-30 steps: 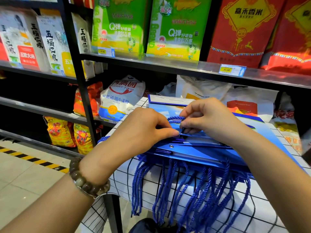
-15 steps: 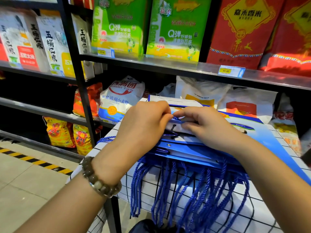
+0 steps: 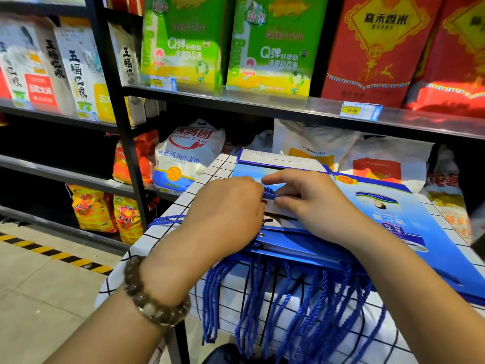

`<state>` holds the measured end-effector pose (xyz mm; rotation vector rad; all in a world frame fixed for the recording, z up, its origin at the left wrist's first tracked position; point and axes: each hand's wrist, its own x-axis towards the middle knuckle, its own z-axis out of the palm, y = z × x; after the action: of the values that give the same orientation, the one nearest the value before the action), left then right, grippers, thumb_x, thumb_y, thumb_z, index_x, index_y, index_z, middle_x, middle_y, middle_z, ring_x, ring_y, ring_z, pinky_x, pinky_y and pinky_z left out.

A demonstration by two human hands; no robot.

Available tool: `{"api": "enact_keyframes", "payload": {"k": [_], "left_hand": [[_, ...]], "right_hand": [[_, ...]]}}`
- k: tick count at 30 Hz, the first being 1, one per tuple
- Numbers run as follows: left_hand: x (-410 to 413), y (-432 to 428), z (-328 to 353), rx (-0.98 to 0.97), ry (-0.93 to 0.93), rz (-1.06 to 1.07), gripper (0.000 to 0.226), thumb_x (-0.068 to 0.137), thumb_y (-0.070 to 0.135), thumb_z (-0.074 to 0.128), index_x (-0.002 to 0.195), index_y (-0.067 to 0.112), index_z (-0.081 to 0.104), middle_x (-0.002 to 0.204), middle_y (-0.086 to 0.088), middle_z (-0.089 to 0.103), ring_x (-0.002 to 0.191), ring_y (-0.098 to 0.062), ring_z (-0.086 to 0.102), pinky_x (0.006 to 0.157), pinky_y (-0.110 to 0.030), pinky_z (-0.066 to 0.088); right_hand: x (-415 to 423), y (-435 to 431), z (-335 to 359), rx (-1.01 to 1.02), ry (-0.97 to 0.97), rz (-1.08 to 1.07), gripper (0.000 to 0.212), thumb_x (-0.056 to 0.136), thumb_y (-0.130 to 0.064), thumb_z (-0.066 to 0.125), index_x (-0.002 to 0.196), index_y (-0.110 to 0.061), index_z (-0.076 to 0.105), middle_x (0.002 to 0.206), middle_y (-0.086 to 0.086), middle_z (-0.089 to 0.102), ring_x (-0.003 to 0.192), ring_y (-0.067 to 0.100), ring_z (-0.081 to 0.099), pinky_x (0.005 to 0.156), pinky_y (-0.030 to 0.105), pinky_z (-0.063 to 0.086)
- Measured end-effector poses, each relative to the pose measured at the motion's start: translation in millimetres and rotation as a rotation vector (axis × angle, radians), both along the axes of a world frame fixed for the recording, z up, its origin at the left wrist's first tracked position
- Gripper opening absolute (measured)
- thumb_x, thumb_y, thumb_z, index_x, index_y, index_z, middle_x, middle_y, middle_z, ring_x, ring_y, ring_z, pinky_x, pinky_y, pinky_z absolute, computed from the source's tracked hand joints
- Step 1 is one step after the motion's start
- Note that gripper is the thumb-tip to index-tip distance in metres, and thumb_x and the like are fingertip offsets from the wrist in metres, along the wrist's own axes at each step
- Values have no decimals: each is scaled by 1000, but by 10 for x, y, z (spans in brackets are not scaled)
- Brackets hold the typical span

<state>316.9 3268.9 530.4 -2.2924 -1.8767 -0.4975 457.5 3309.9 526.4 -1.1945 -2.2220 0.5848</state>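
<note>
A stack of flat blue paper gift bags (image 3: 393, 214) lies on the table with the white cloth with black squares (image 3: 210, 169). The right hand (image 3: 315, 203) pinches the twisted blue rope handle (image 3: 269, 191) of the top bag. The left hand (image 3: 228, 214) is curled up, touching the same rope (its fingertips are hidden, so I cannot tell if it pinches too). A bunch of other blue ropes (image 3: 288, 311) hangs over the table's near edge.

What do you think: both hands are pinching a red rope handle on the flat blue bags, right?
No, the rope handle is blue, not red. The head view shows the left hand and right hand pinching it on the flat blue bags.
</note>
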Motion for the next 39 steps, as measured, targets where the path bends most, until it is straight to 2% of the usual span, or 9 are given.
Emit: {"api": "enact_keyframes", "payload": {"k": [4, 7, 14, 17, 20, 25, 28, 34, 39], "left_hand": [[-122, -1, 32, -111, -77, -119, 19, 95, 30, 42, 78, 23, 45, 79, 6, 44, 82, -21, 48, 67, -31, 33], [-210, 24, 24, -252, -371, -196, 28, 90, 22, 51, 62, 21, 47, 68, 1, 48, 69, -16, 46, 65, -30, 35], [-164, -54, -128, -66, -464, -184, 26, 80, 22, 60, 55, 23, 51, 71, 3, 64, 77, -11, 60, 70, -32, 48], [-159, -60, -174, 10, -556, -144, 21, 77, 22, 65, 61, 21, 51, 77, 1, 66, 81, -17, 61, 74, -41, 48], [-159, -75, -204, 11, -638, -127, 20, 75, 24, 69, 76, 23, 49, 84, 6, 65, 83, -12, 62, 76, -39, 50], [-171, -99, -243, -106, -672, -95, 60, 75, 36, 71, 128, 33, 43, 116, 5, 57, 93, -1, 58, 90, -25, 47], [-176, -93, -232, -99, -608, -105, 55, 75, 39, 70, 126, 28, 51, 116, 5, 62, 95, -1, 58, 89, -20, 44], [-270, -104, -228, -158, -380, -201, 36, 78, 42, 66, 109, 24, 67, 113, 11, 65, 105, -7, 56, 92, -31, 43], [-224, -135, -201, -15, -189, -197, 27, 92, 42, 44, 107, 30, 64, 107, 8, 65, 100, -15, 57, 82, -34, 43]], "right_hand": [[1, -31, 15, -14, -49, 47, 35, 89, -1, 52, 115, -23, 61, 111, -4, 62, 102, 4, 56, 92, 20, 43], [49, -38, 28, -49, -18, 50, 34, 88, 0, 53, 114, -21, 62, 113, -3, 63, 104, 7, 58, 95, 24, 44], [-8, -84, 125, -123, 24, 32, 20, 92, -15, 52, 99, -14, 70, 91, -10, 66, 95, 10, 61, 92, 29, 46], [-98, -107, 120, -129, 114, 15, 8, 81, -11, 65, 81, -15, 72, 85, 0, 71, 85, 14, 65, 86, 33, 50], [-137, -80, 87, -128, 111, -19, 20, 76, -7, 70, 69, -25, 63, 73, 0, 68, 74, 15, 63, 81, 36, 53], [-127, 20, 26, -148, 235, -154, 28, 85, 0, 55, 76, -24, 46, 67, 3, 57, 58, 18, 62, 67, 40, 54], [-102, 53, 44, -188, 320, -191, 29, 88, 2, 48, 77, -23, 40, 69, 3, 52, 51, 15, 59, 60, 35, 51], [71, -6, 135, -29, -86, -90, 8, 87, -22, 60, 92, -25, 55, 79, -7, 59, 75, 12, 55, 62, 14, 39], [291, -202, 130, -182, -450, 101, 55, 82, -49, 56, 133, -34, 42, 130, -22, 44, 122, -1, 40, 100, 15, 29]]}}
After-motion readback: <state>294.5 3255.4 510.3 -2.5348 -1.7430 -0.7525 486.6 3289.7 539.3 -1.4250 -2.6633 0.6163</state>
